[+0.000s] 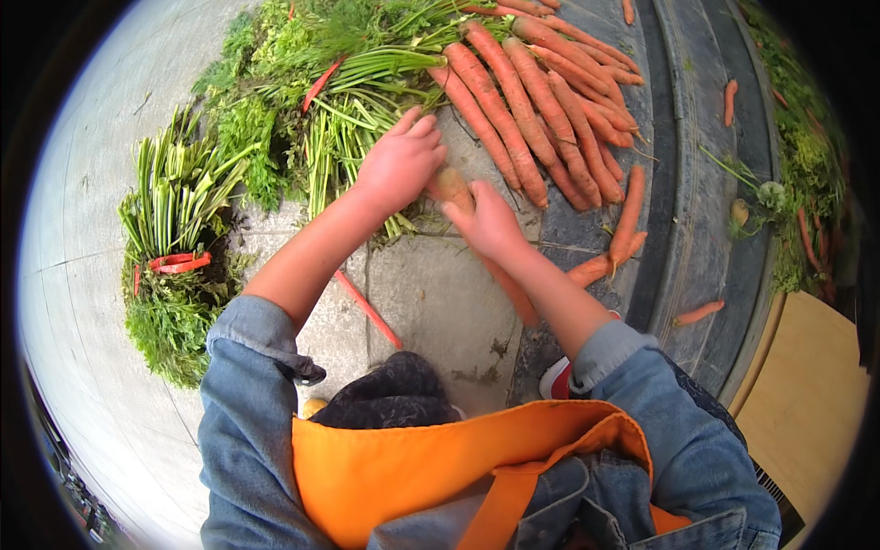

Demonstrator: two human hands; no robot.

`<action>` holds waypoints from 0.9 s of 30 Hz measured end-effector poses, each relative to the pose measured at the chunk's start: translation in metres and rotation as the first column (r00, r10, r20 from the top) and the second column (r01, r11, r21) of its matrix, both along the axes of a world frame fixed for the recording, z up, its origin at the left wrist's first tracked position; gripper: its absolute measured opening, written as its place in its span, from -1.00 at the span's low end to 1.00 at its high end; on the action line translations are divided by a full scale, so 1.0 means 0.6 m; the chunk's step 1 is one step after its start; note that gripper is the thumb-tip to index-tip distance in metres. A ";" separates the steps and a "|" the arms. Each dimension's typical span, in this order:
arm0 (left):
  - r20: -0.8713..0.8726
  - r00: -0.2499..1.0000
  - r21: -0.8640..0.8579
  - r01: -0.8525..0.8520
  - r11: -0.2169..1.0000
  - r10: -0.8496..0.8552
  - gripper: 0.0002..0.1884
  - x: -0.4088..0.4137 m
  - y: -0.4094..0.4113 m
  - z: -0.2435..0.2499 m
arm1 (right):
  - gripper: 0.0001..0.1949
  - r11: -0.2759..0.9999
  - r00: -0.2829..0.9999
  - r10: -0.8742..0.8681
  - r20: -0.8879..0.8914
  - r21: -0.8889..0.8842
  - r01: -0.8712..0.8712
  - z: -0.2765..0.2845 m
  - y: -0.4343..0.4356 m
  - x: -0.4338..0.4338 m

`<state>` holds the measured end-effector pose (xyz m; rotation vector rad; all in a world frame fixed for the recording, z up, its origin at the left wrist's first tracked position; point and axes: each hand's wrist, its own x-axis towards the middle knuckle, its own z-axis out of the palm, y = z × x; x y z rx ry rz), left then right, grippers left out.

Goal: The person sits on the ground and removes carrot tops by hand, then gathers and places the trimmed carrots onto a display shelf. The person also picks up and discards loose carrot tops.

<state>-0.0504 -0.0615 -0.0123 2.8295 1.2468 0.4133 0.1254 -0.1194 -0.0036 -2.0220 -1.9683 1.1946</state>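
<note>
My right hand is closed around an orange carrot, whose crown points up and left while its tapered end shows below my wrist. My left hand is right at the crown with its fingers bent; what lies under the palm is hidden. Cut green carrot stalks spread beneath and left of that hand. Just beyond both hands lies a pile of carrots, side by side, with leafy carrot tops at its left.
A bundle of carrot tops with a red band lies at left. A red strip is on the paving. Loose carrots lie right, near a stone step. More greens are at far right.
</note>
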 end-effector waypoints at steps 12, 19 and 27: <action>0.024 1.000 -0.240 0.023 0.971 -0.018 -0.86 -0.009 -0.002 -0.031 | -0.50 0.988 0.887 -0.150 -0.436 -0.110 0.113 0.039 -0.062 0.006; 0.324 0.751 -0.610 -0.299 0.734 0.575 -0.56 -0.005 0.039 0.068 | -0.63 0.856 0.784 -0.416 -0.460 0.093 0.509 0.033 0.039 0.026; 0.052 0.987 -0.380 -0.120 0.917 0.150 -0.78 -0.027 -0.039 0.003 | -0.44 0.870 0.938 0.155 0.309 0.408 -0.278 0.044 0.016 0.050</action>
